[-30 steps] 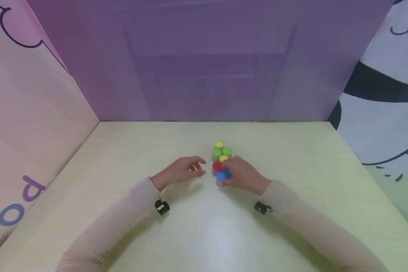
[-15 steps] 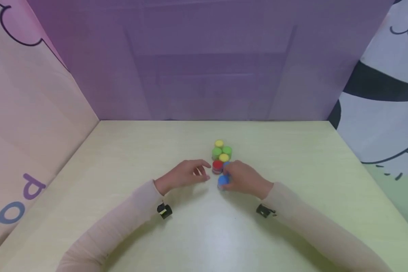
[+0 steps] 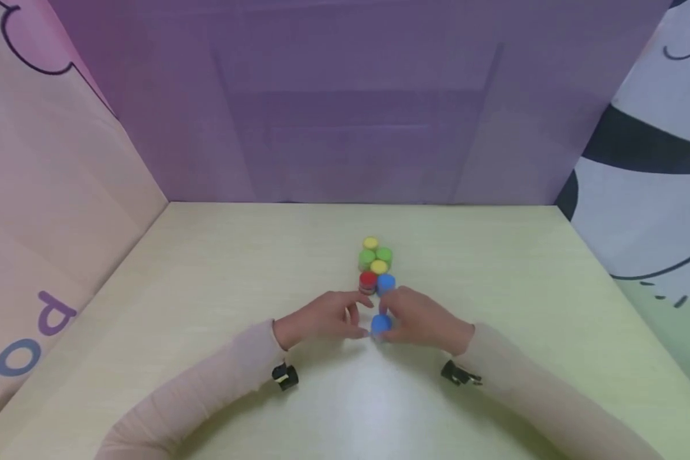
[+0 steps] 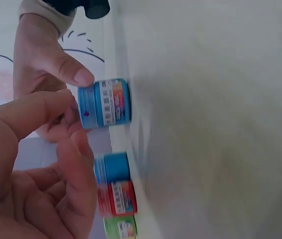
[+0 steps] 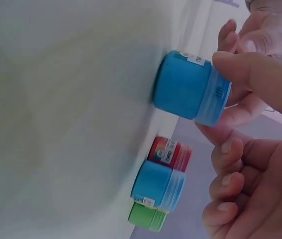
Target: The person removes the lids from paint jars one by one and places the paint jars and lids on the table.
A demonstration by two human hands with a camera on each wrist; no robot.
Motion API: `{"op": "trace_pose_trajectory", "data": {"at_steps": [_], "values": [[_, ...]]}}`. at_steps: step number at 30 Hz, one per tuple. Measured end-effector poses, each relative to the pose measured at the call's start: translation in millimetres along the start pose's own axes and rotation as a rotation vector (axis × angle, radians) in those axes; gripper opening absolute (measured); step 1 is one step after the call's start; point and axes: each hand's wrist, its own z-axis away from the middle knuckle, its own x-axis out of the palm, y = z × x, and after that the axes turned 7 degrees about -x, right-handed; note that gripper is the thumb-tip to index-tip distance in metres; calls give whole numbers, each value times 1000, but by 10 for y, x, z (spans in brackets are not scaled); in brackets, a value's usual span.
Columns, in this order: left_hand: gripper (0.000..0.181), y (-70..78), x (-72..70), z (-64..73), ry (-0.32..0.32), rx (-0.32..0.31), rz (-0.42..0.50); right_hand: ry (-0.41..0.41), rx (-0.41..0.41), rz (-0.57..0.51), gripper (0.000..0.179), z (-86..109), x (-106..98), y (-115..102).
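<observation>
My right hand pinches a small blue paint jar by its lid between thumb and forefinger. In the right wrist view the jar is upright with its base at the tabletop; whether it touches cannot be told. My left hand is just left of it, thumb and fingers loosely bent with nothing held. In the left wrist view its forefinger reaches close to the lid; contact is unclear. Behind the hands stand a second blue jar and a red jar, side by side.
Beyond the red jar, two yellow-lidded jars, one nearer and one farther, and two green jars, left and right, form a tight cluster. A purple panel closes the pale table's far edge; printed panels flank it.
My right hand has drawn the blue jar towards me, away from the red and second blue jars. My left hand has moved nearer to me and rightwards, up beside that jar.
</observation>
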Motion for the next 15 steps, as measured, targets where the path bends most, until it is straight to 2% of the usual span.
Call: {"op": "trace_pose_trajectory", "data": {"at_steps": [4,7,10,15], "values": [[53,29,60,20,-94,-94,137,-3,-41,8,25,20,24,-22],[52,15,88,12,-138,-134,213,-11,-46,10,27,24,34,-29],[50,-27,116,-21,-154,-143,243,-16,-57,10,27,27,39,-28],[49,-86,157,-90,-138,-137,251,-14,-75,3,29,32,38,-27]]}}
